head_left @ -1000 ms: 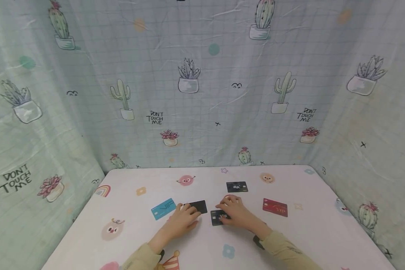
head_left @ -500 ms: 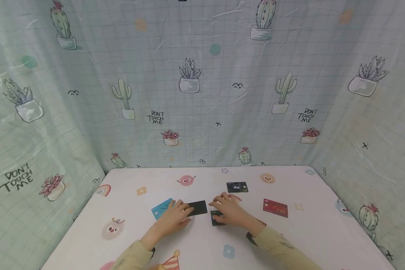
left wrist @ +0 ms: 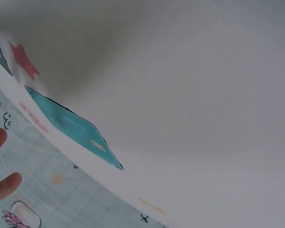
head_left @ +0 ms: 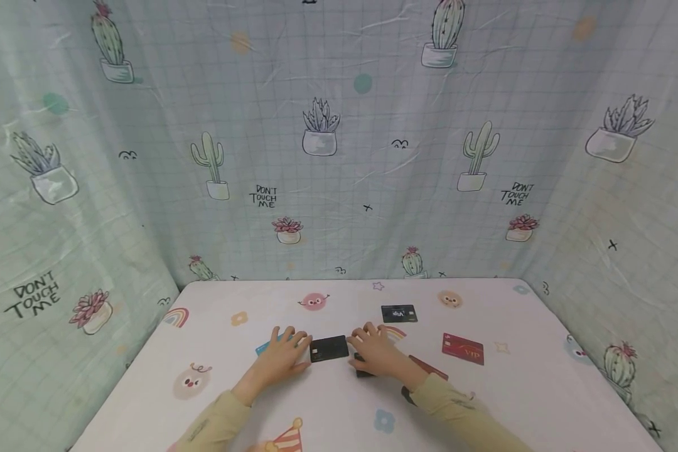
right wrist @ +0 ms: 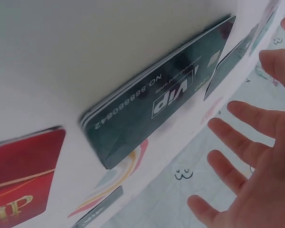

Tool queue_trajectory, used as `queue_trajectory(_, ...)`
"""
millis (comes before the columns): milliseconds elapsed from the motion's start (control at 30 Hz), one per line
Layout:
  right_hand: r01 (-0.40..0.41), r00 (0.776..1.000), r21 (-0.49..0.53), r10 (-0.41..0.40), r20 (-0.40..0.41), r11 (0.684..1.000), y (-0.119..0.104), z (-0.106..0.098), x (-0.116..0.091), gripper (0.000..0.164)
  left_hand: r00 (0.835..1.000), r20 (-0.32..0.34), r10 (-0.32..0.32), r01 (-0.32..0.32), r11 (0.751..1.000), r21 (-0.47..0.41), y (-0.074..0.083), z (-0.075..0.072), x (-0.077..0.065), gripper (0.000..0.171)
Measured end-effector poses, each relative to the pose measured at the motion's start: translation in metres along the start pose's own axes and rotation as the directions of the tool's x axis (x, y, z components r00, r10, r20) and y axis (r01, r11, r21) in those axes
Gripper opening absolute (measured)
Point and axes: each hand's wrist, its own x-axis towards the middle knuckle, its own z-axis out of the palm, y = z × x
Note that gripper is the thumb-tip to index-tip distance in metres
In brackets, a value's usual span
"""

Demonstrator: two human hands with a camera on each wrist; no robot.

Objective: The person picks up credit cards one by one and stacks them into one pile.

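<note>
My left hand (head_left: 277,361) hovers over the blue card (head_left: 264,346), fingers spread, hiding most of it. In the left wrist view that blue card (left wrist: 69,123) lies flat, with fingertips (left wrist: 7,185) apart from it. A black card (head_left: 329,349) lies between the two hands. My right hand (head_left: 380,353) is over a black Vip card (head_left: 363,365), which it largely covers in the head view. The right wrist view shows this Vip card (right wrist: 156,99) with a doubled edge, like stacked cards; the right hand (right wrist: 261,161) has its fingers spread beyond it, holding nothing.
Another black Vip card (head_left: 398,314) lies farther back. A red VIP card (head_left: 462,349) is at the right, and a second reddish card (head_left: 429,367) shows partly behind the right forearm. The white patterned table (head_left: 520,402) meets a cactus-print curtain (head_left: 339,238) behind.
My left hand has moved left off the black card and now covers the blue one. The right hand has shifted slightly left, hiding more of the Vip card beneath it.
</note>
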Motion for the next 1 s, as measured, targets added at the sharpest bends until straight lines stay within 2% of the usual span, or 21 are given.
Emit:
queue_trajectory(267, -0.06, 0.998, -0.055, 0.062, 0.032, 0.997, -0.002, 0.012, 0.011, 0.048, 0.991, 0.129, -0.033, 0.026, 0.998, 0.051, 0.004, 0.012, 0.01, 0.056)
queue_trajectory(500, -0.074, 0.994, -0.111, 0.082, 0.071, 0.991, -0.002, 0.021, 0.019, 0.053, 0.984, 0.173, -0.048, 0.027, 0.993, 0.118, 0.006, 0.012, 0.017, 0.057)
queue_trajectory(633, -0.074, 0.993, -0.118, 0.085, 0.085, 0.99, -0.002, 0.022, 0.023, 0.054, 0.984, 0.174, -0.03, 0.006, 0.99, 0.138, 0.005, 0.012, 0.02, 0.057)
queue_trajectory(767, -0.05, 0.995, -0.13, 0.061, 0.082, 0.99, -0.001, 0.023, 0.025, 0.055, 0.989, 0.15, 0.015, -0.038, 0.988, 0.152, 0.005, 0.011, 0.023, 0.055)
queue_trajectory(900, -0.021, 0.998, -0.138, 0.03, 0.062, 0.99, -0.001, 0.021, 0.026, 0.055, 0.99, 0.124, 0.063, -0.083, 0.983, 0.165, 0.005, 0.011, 0.024, 0.053)
queue_trajectory(1000, -0.005, 0.999, -0.152, 0.011, 0.044, 0.988, -0.001, 0.02, 0.026, 0.054, 0.99, 0.118, 0.076, -0.096, 0.979, 0.177, 0.005, 0.013, 0.023, 0.051)
